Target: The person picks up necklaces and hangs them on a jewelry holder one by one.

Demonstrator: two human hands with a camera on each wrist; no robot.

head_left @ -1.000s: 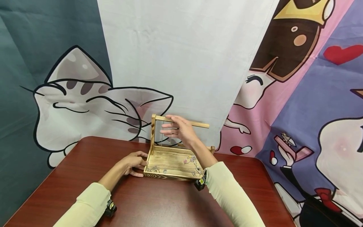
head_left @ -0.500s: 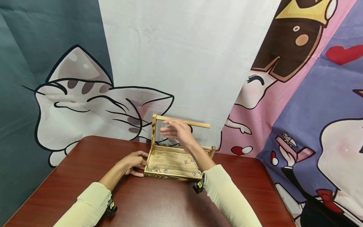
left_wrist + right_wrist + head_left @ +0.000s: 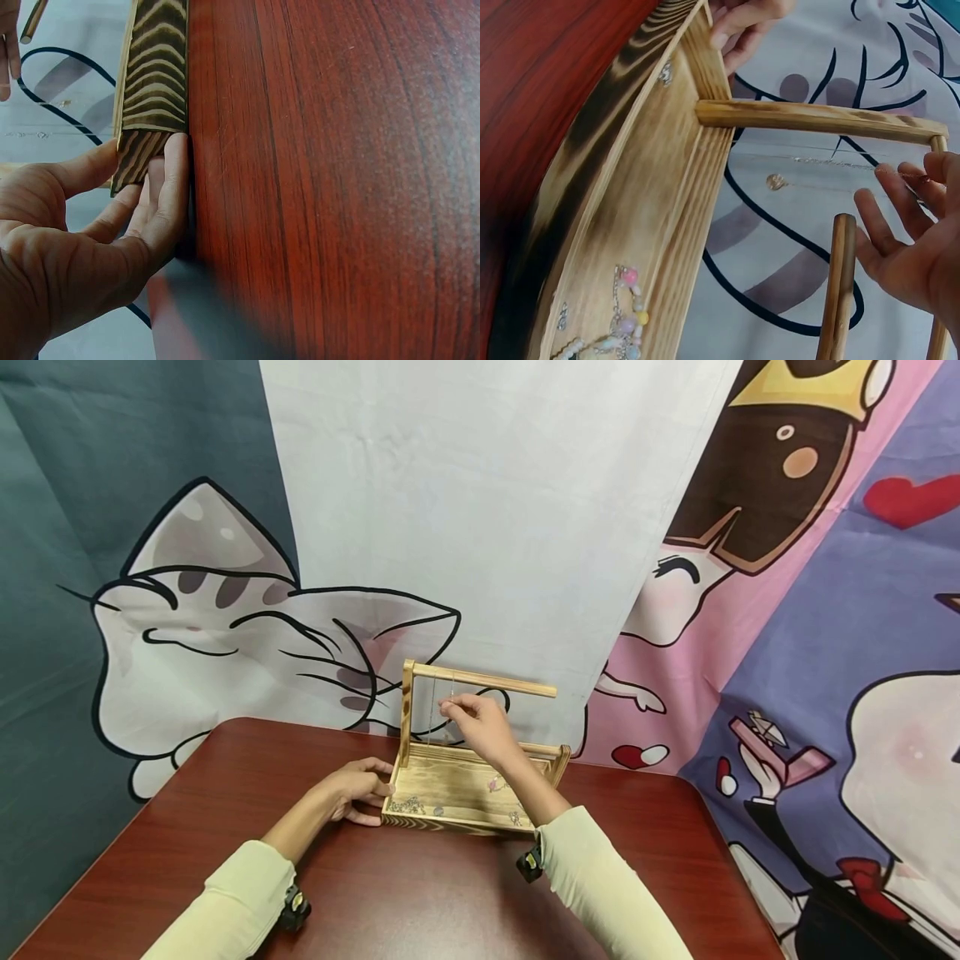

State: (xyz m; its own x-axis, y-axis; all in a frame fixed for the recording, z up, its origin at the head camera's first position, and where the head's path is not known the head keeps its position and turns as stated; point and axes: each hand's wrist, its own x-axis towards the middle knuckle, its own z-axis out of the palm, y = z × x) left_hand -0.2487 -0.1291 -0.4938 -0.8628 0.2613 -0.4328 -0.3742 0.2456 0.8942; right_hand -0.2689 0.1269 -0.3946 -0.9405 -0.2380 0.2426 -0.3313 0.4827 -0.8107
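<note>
A wooden jewelry stand (image 3: 457,785) with a shallow tray and an upper bar (image 3: 495,681) stands on the table. My left hand (image 3: 352,792) holds the tray's left corner, thumb on one side of the wall and fingers against the other, as the left wrist view shows. In front of the upper bar, my right hand (image 3: 486,727) pinches a thin necklace hanging there; its small round pendant (image 3: 776,182) dangles below the fingers. Another fine chain (image 3: 432,710) hangs to the left. A pastel beaded bracelet (image 3: 634,311) lies in the tray, partly behind my right arm.
Small silvery jewelry (image 3: 407,807) lies in the tray's front left corner. A second, lower wooden rod (image 3: 837,285) projects behind the tray. The red-brown table (image 3: 420,902) ends at a printed cartoon cloth (image 3: 480,527) close behind the stand.
My right hand's fingers were extended beside the hanging chains; now thumb and index finger have come together on a necklace slightly lower. My left hand stays at the tray corner.
</note>
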